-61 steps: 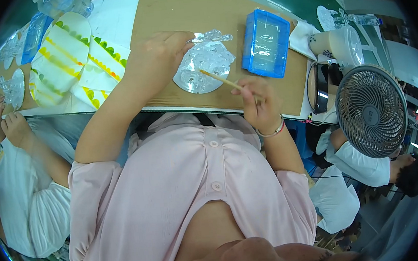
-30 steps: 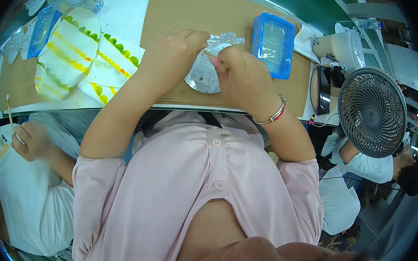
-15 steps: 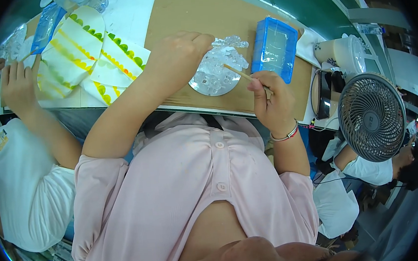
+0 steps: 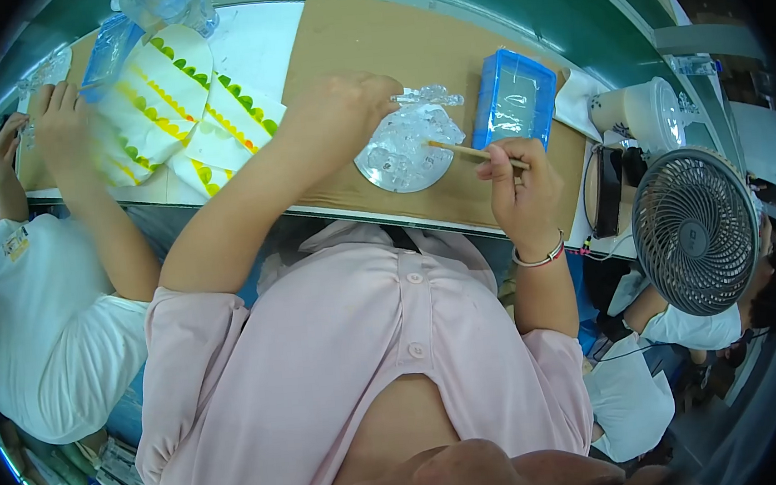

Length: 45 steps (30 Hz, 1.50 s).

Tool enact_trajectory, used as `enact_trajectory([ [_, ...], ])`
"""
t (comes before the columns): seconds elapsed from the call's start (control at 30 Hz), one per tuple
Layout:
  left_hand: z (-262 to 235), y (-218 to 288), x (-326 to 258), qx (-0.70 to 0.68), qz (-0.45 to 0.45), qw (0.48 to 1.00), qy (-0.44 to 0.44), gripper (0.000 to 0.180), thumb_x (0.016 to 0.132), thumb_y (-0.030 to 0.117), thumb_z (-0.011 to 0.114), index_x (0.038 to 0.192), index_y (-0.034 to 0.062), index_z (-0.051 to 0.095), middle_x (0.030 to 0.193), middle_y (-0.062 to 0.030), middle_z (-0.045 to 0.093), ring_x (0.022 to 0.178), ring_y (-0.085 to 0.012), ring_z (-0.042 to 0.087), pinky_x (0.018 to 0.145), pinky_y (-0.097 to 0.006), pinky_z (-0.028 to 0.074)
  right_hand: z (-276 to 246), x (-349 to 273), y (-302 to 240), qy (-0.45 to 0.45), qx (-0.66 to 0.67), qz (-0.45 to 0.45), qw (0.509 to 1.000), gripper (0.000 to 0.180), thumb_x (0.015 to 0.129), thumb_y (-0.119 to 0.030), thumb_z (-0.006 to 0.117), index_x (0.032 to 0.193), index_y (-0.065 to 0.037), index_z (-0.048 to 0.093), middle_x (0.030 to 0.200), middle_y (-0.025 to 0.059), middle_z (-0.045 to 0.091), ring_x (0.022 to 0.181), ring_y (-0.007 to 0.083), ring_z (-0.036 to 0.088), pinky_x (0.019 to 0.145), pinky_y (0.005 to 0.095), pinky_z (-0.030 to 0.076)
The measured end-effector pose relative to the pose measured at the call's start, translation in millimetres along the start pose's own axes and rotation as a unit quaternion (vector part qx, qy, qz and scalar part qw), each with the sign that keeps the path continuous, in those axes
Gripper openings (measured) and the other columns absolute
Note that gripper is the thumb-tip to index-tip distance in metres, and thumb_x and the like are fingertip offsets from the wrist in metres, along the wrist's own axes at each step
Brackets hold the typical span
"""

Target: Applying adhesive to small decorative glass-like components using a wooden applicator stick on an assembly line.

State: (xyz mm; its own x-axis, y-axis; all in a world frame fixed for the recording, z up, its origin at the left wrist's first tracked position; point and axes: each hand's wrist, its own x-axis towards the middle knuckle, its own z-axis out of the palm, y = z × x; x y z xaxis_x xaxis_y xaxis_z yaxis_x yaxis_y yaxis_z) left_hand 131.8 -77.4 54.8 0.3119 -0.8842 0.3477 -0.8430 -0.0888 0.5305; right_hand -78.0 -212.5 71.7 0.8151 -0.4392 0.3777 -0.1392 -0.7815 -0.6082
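A round clear plastic-wrapped disc (image 4: 404, 150) lies on the brown cardboard sheet (image 4: 373, 52) covering the table. My left hand (image 4: 341, 109) rests on the disc's left edge, fingers curled over it. My right hand (image 4: 516, 187) grips a thin wooden stick (image 4: 467, 151) whose tip touches the disc's right side. A beaded bracelet circles my right wrist (image 4: 539, 256).
A blue tray (image 4: 514, 100) with clear film lies just right of the disc. White sheets with yellow and green dots (image 4: 177, 104) lie at left, where a person in a white shirt (image 4: 56, 314) reaches. A grey desk fan (image 4: 697, 227) and a white cup (image 4: 638, 113) stand at right.
My right hand has pulled back from over the disc to its right side, holding the stick. The neighbour's hands moved up onto the dotted sheets.
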Motion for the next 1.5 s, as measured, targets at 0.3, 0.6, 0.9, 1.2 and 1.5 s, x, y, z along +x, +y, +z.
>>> enact_trajectory([
  [0.3,-16.1,-89.2,118.2,0.055,-0.003,0.998,0.034,0.047,0.075,0.024,0.073,0.113,0.0043,0.054,0.113,-0.0182,0.058,0.103,-0.0328,0.056,0.086,-0.04,0.045,-9.0,6.0,5.3,0.005,0.04,0.056,0.998,0.012,0.093,-0.01,0.057,0.088,-0.001,0.052,0.069,0.0067,0.065,0.061,0.0124,0.066,0.054,0.0214,0.05],
  [0.6,-5.1,-198.0,202.5,0.209,-0.107,0.957,0.171,0.073,0.073,0.025,0.074,0.133,0.0025,0.04,0.112,-0.0208,0.057,0.107,-0.038,0.053,0.093,-0.044,0.044,-22.6,1.6,1.4,-0.036,-0.013,0.051,0.998,0.011,0.093,-0.01,0.057,0.088,-0.001,0.052,0.077,0.0081,0.065,0.063,0.014,0.067,0.054,0.0225,0.05],
  [0.9,-5.1,-203.4,217.1,0.233,-0.094,0.959,0.13,0.03,0.07,0.02,0.073,0.096,0.0063,0.067,0.103,-0.0186,0.059,0.096,-0.0378,0.057,0.085,-0.044,0.048,-20.1,-8.3,21.5,0.011,-0.002,-0.023,1.0,0.009,0.091,-0.006,0.059,0.091,-0.001,0.052,0.085,0.012,0.066,0.071,0.0183,0.067,0.061,0.0248,0.052],
  [1.2,-32.3,-113.6,185.3,0.188,-0.046,0.973,0.128,0.018,0.069,0.012,0.07,0.085,0.004,0.067,0.105,-0.0171,0.058,0.096,-0.0356,0.057,0.084,-0.04,0.047,-25.0,-27.3,20.1,0.022,0.028,-0.023,0.999,0.006,0.091,-0.004,0.058,0.091,-0.001,0.052,0.086,0.0126,0.066,0.072,0.0198,0.067,0.064,0.0263,0.052],
  [1.5,-47.0,-64.9,35.7,0.184,0.023,0.978,0.092,0.026,0.076,0.022,0.074,0.095,0.0059,0.065,0.113,-0.011,0.059,0.092,-0.029,0.061,0.075,-0.04,0.049,-27.7,-45.1,23.2,0.03,0.05,-0.018,0.998,0.007,0.09,-0.004,0.059,0.092,-0.001,0.053,0.086,0.0116,0.066,0.071,0.0194,0.066,0.063,0.0258,0.051],
])
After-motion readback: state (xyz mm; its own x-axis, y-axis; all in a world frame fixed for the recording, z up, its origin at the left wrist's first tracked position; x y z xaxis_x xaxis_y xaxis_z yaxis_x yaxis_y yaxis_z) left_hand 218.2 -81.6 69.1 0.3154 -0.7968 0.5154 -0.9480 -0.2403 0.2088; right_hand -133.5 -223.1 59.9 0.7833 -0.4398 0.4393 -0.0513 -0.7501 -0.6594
